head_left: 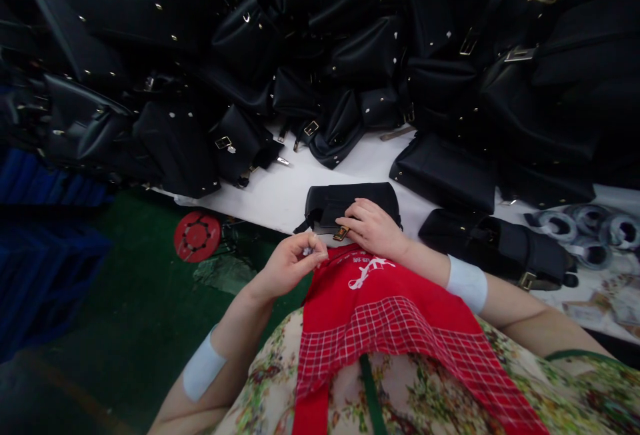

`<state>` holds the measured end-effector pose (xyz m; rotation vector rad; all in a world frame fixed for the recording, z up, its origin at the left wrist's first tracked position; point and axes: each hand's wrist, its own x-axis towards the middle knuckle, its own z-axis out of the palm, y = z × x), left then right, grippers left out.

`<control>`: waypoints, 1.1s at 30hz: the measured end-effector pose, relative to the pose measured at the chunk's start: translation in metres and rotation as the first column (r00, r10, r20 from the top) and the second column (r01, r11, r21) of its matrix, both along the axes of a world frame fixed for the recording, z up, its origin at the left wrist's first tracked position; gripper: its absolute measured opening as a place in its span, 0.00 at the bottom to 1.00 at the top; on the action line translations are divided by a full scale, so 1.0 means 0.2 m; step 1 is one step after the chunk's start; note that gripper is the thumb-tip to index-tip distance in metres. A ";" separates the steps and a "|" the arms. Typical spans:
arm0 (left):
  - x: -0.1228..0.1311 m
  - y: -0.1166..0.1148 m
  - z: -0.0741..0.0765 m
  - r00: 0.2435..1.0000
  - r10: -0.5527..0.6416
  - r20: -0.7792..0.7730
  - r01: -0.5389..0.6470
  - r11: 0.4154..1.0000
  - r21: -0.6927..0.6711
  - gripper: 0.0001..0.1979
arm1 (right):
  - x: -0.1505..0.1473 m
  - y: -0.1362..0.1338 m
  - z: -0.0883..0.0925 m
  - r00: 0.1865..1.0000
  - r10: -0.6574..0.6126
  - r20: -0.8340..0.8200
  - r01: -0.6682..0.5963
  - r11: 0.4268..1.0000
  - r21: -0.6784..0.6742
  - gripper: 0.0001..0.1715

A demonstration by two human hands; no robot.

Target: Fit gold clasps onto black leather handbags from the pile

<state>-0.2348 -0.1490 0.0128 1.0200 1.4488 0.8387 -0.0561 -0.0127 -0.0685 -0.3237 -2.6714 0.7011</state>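
Black bag (345, 191) on the white surface (270, 198), right at the near edge, close up against the red apron (400, 288) of the person working it. Bare white lies open from the bag's left end along that near edge, and another pale stretch runs behind it up to the heap of black bags (367, 48) crowding the far side. Room on the right is tighter: only a narrow strip of surface parts it from a longer bag (465, 232) lying there, with grey rolls (590, 218) farther out towards the right end. Left of the person the edge slants away, and past it I see green floor (150, 308) and a red disc (197, 236). As for its lie, the bag's long axis goes side to side, across the person's front, one end to the left and the other to the right. The right hand (376, 230) rests over its near side, fingers bent and close together by a gold metal piece (341, 233); whether they grip it I can't tell. The left hand (293, 263), just off the left end, has thumb and fingers pinched narrow around a small pale piece (307, 250), too tiny to identify.
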 end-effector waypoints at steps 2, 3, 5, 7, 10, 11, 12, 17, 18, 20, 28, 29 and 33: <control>-0.02 -0.01 0.01 0.983 0.104 0.150 -0.103 0.995 -0.012 0.09 | 0.00 0.00 0.01 1.000 -0.017 -0.010 0.017 1.000 -0.024 0.14; -0.02 -0.02 0.01 0.965 0.160 0.207 -0.162 0.987 -0.008 0.08 | 0.00 0.00 0.01 1.000 -0.019 -0.011 0.019 0.999 -0.031 0.14; -0.04 -0.03 0.01 0.920 0.245 0.307 -0.259 0.966 0.006 0.08 | 0.00 0.01 0.02 1.000 -0.022 -0.012 0.021 0.999 -0.040 0.14; -0.05 -0.03 0.00 0.871 0.291 0.397 -0.321 0.947 0.009 0.09 | 0.00 0.02 0.03 0.999 -0.029 -0.019 0.028 0.998 -0.051 0.14; -0.07 -0.03 0.00 0.825 0.333 0.455 -0.381 0.924 0.014 0.18 | -0.03 0.11 0.03 0.999 -0.042 -0.026 0.040 0.997 -0.063 0.15; -0.07 -0.03 -0.01 0.816 0.361 0.452 -0.414 0.910 0.020 0.22 | -0.05 0.17 0.03 0.999 -0.050 -0.021 0.048 0.997 -0.067 0.16; -0.07 -0.03 -0.01 0.808 0.396 0.436 -0.450 0.893 0.023 0.25 | -0.07 0.23 0.03 0.997 -0.077 -0.013 0.076 0.995 -0.068 0.16; -0.09 -0.02 -0.02 0.743 0.584 0.328 -0.605 0.795 -0.045 0.16 | -0.15 0.51 0.08 0.811 -0.582 -0.061 0.583 0.812 0.001 0.19; -0.09 -0.03 -0.02 0.718 0.607 0.341 -0.631 0.774 -0.050 0.14 | -0.16 0.53 0.10 0.774 -0.627 -0.090 0.630 0.776 0.009 0.21; -0.10 -0.04 -0.03 0.672 0.636 0.380 -0.671 0.740 -0.053 0.14 | -0.17 0.53 0.12 0.814 -0.569 -0.113 0.573 0.819 0.005 0.19; -0.12 -0.07 -0.08 0.657 0.591 0.467 -0.638 0.766 -0.071 0.10 | -0.17 0.41 -0.11 0.934 -0.351 0.070 0.355 0.934 -0.043 0.14; -0.12 -0.07 -0.09 0.656 0.589 0.472 -0.634 0.769 -0.079 0.08 | -0.17 0.42 -0.14 0.932 -0.352 0.082 0.356 0.933 -0.041 0.14; -0.16 -0.07 -0.13 0.603 0.664 0.442 -0.676 0.719 -0.159 0.03 | -0.19 0.46 -0.18 0.931 -0.354 0.090 0.359 0.932 -0.048 0.13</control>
